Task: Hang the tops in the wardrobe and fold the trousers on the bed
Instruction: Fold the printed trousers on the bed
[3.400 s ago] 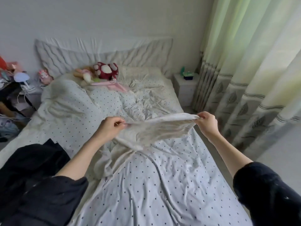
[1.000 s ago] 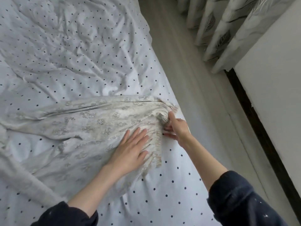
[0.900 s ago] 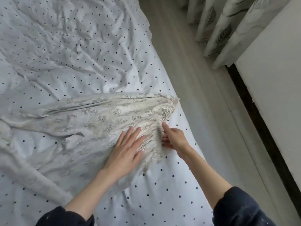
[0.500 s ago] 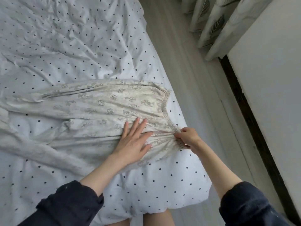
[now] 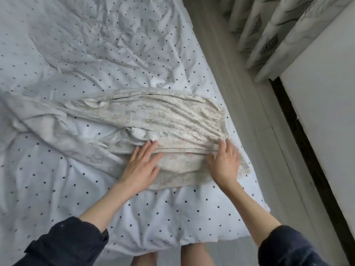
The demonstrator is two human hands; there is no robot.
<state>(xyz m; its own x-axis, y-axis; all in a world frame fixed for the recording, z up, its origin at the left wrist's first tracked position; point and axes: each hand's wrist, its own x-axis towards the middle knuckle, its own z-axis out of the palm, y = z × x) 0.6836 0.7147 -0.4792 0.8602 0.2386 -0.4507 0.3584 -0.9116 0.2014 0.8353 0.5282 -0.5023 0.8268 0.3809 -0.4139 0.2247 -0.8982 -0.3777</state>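
Note:
A pair of cream patterned trousers [image 5: 165, 116] lies spread across the bed [image 5: 96, 54], its gathered waistband toward the bed's right edge and the legs trailing off to the left. My left hand [image 5: 141, 166] presses flat on the near leg, fingers straight. My right hand [image 5: 225, 162] rests flat on the cloth by the waistband, fingers spread. Neither hand holds anything.
The bed has a white duvet with small dark dots, rumpled at the top. A grey floor strip [image 5: 249, 112] runs along the bed's right side. Patterned curtains [image 5: 269, 29] hang at the upper right, next to a white panel [image 5: 326, 112] with a dark edge.
My right hand let go of the waistband it was pinching and now lies flat on the trousers. The left hand stays pressed on the cloth. The trousers lie flatter.

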